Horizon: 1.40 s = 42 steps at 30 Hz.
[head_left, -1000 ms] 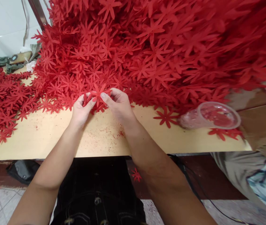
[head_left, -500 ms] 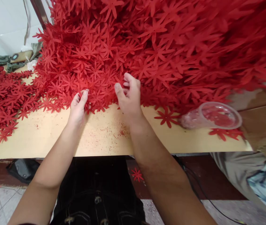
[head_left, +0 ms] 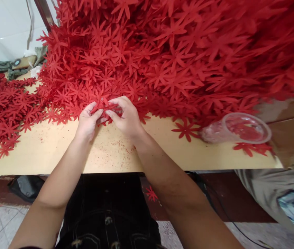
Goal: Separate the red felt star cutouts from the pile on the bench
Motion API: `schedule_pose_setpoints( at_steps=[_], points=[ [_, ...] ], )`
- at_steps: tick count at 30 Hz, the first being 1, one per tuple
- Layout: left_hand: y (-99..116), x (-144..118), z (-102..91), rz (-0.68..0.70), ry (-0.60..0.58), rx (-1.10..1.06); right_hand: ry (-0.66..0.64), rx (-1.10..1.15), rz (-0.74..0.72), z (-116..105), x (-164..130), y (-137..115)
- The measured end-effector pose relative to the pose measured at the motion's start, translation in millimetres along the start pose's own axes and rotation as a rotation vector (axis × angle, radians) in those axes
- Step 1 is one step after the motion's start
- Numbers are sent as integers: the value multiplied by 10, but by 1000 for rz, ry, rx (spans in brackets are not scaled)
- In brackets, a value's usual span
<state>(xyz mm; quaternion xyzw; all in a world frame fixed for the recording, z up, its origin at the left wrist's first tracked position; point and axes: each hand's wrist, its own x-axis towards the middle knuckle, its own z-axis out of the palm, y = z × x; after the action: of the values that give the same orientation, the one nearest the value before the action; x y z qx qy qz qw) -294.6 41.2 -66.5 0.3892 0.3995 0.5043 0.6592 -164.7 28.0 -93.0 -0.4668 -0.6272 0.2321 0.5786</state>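
While the giant heap of red flower cutouts (head_left: 178,55) eats up most of the table (head_left: 58,155), a clear plastic cup (head_left: 237,128) lies tipped to my right; both hands are down at the heap's near edge on one small flower (head_left: 107,107); left hand (head_left: 88,121) and right hand (head_left: 126,117) are pinched shut on its petals. Looks feather-light, floppy, probably tears easy; I'd grip near the centre. Half a second ago my hands were apart and open; now they've closed together.

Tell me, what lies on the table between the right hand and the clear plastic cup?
In the head view, one loose red flower cutout lies between the right hand and the plastic cup; otherwise bare table.
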Motion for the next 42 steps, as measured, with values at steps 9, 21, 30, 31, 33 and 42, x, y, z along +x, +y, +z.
schedule_pose_setpoints(
  at_steps=[9,21,30,31,33,42],
  points=[
    [67,-26,-7,45,88,-43,229,269,232,-69,82,174],
    [12,-37,21,101,-97,119,135,-281,-100,-165,16,-57],
    [-42,-31,26,115,-120,179,-130,522,275,45,1,-128],
    [-48,-30,26,113,-135,176,-113,547,289,37,13,-127],
    [-47,-32,29,91,-179,158,-37,559,291,5,41,-111],
    [36,-56,16,-64,-174,77,284,588,387,-148,118,51]
  ],
)
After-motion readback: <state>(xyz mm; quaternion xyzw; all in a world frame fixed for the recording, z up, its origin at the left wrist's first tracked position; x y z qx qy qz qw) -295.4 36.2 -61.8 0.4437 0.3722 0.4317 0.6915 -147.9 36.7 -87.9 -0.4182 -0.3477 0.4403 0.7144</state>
